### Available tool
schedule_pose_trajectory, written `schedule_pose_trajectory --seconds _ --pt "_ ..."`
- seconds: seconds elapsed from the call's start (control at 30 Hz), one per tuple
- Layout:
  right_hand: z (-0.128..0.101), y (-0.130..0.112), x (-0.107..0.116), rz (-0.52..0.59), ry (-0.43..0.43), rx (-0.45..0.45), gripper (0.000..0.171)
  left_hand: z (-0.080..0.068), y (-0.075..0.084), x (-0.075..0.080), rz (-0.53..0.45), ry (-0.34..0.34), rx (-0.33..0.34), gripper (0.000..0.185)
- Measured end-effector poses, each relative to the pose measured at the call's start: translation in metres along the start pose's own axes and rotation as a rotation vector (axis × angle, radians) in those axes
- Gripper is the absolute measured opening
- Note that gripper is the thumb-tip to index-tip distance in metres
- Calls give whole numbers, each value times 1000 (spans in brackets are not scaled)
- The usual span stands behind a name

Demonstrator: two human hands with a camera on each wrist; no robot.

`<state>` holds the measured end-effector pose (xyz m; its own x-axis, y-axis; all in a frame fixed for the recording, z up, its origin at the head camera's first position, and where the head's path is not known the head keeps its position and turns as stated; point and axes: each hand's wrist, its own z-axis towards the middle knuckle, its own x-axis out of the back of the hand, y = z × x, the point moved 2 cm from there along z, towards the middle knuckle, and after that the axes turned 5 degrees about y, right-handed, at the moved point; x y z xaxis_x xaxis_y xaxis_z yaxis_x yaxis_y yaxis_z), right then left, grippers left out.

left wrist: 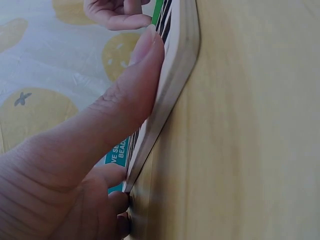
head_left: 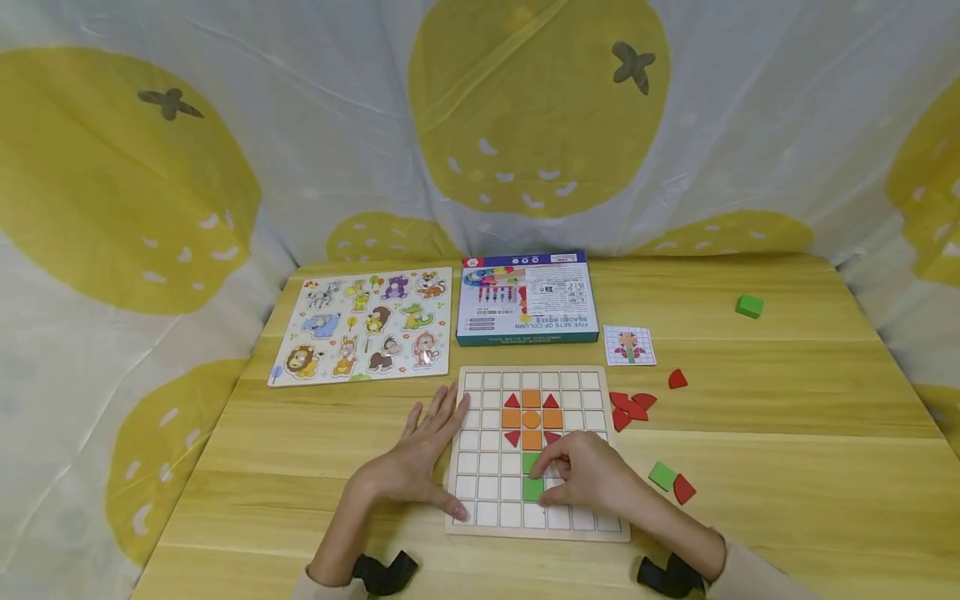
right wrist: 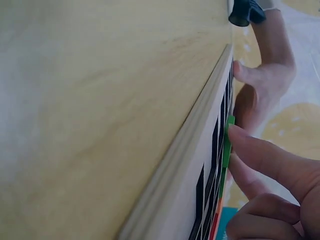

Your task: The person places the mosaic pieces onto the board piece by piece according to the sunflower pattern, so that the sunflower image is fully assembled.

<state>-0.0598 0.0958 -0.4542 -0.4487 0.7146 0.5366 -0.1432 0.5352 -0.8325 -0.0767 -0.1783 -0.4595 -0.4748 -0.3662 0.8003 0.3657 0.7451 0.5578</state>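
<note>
A wooden grid board lies on the table in front of me, with orange squares and red triangles forming a flower in its upper middle. Below them, one green square sits in its cell. My right hand pinches a second green square tile in the cell just under it; the right wrist view shows fingertips on the tile's edge. My left hand rests flat against the board's left side, thumb pressed on the rim.
An animal puzzle board and a blue-edged box lie behind the grid board. To its right lie a pattern card, loose red pieces, and a green square beside a red piece. A green block sits far right.
</note>
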Motion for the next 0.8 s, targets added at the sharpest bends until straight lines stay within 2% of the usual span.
schedule_pose_trajectory --seconds 0.3,0.6,0.7,0.8 --pt "-1 -1 -3 -24 10 4 20 1 1 0 -11 -2 8 151" --pt "3 3 -2 76 -55 -21 18 0 2 1 -12 2 6 151" --pt "3 3 5 86 -70 -24 18 -1 3 1 -12 3 4 151" --pt "2 7 23 82 -43 -39 19 0 2 1 -11 5 2 151"
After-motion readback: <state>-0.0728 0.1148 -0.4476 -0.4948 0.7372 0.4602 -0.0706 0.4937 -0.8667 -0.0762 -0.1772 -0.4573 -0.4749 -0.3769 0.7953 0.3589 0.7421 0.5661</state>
